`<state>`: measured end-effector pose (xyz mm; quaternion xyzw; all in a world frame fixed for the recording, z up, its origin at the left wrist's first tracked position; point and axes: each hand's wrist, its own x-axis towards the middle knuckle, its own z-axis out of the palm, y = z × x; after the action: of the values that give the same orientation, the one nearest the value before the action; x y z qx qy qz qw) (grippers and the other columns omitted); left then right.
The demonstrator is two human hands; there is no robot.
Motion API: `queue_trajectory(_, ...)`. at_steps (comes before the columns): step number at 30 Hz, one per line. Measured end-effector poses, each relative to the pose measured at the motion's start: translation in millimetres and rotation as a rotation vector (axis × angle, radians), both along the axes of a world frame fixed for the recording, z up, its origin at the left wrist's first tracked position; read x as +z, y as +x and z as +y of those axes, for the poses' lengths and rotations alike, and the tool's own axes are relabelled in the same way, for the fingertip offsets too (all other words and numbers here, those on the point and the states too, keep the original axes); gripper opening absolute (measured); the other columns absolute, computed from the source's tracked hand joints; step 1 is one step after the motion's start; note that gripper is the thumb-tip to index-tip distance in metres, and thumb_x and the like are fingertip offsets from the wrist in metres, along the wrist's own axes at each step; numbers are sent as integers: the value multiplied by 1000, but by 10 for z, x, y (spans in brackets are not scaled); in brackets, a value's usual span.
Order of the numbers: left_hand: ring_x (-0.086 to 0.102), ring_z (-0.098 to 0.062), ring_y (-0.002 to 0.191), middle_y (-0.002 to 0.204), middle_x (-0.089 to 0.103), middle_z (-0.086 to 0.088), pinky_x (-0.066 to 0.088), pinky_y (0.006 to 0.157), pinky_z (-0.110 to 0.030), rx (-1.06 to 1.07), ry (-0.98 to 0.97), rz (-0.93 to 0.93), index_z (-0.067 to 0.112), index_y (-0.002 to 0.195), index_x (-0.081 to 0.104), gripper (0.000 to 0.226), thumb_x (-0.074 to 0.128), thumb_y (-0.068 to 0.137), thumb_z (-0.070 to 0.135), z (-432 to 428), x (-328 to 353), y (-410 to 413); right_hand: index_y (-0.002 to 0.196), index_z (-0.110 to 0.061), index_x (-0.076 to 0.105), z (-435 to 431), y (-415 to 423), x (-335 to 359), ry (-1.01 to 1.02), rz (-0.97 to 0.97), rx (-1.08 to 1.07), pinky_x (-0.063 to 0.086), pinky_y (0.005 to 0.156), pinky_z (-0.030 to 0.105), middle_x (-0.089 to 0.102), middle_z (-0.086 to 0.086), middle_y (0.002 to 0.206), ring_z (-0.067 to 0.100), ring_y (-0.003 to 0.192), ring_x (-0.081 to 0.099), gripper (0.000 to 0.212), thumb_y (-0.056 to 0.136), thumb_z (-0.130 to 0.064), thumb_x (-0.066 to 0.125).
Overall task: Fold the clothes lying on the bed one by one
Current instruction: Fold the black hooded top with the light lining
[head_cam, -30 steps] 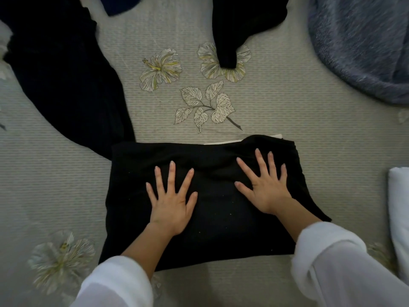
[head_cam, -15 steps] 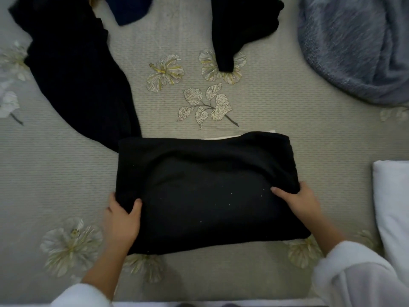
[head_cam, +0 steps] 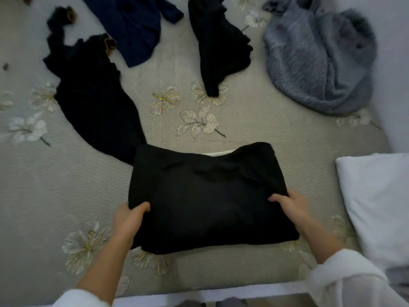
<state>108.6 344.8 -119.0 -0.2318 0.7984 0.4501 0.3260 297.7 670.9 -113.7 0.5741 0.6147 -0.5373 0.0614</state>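
A folded black garment (head_cam: 205, 196) lies near the front edge of the bed (head_cam: 55, 185), a thin white strip showing at its far edge. My left hand (head_cam: 128, 220) grips its left side, thumb on top and fingers tucked under. My right hand (head_cam: 290, 207) grips its right side the same way. Unfolded clothes lie farther back: a long black garment (head_cam: 93, 100) at the left, a navy blue one (head_cam: 132, 25) beyond it, and a smaller black one (head_cam: 219, 47) in the middle.
A fluffy grey garment (head_cam: 318, 63) is heaped at the back right. A white pillow (head_cam: 380, 207) lies at the right edge. The bed cover is beige with a flower print. The bed's front edge runs just below my forearms.
My hands left the top of the folded garment, where they pressed flat, and took hold of its left and right sides. The view has pulled back, showing more of the bed.
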Motion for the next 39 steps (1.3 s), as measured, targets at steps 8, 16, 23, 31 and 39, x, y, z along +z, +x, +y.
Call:
queue_trajectory(8,66,-24,76,84,69,-11,49,56,-29,-263,76,27,13,89,64,9,66,79,15,364,568,402,85,-19,66,-217,1016,689,21,29,-137,49,62,28,68,2,84,18,78,63,14,81,-6,66)
queue_trajectory(16,68,-27,74,81,69,-12,51,57,-31,-624,148,62,11,87,64,9,66,80,15,1652,930,769,83,-23,68,-68,2201,1066,124,63,-514,46,49,19,72,-3,80,12,70,67,13,79,-11,69)
queue_trajectory(23,69,-32,68,74,69,-16,55,62,-41,-899,226,148,7,85,63,12,66,82,18,3170,1279,1265,91,-23,68,475,3026,1137,184,164,-825,51,64,31,70,0,87,20,82,65,17,81,-9,68)
queue_trajectory(31,56,-20,58,64,58,-4,40,54,-28,-1189,247,412,11,83,56,9,52,90,15,4893,1459,1785,107,-25,63,1168,3344,885,174,287,-1084,51,68,30,68,-4,97,19,89,65,24,86,-14,64)
queue_trajectory(39,54,-28,103,95,62,-2,29,98,-49,-1358,70,963,28,125,53,34,46,92,23,5968,1248,2160,140,-12,46,1487,3371,324,98,217,-1186,39,107,45,52,7,138,29,123,51,57,88,-19,67)
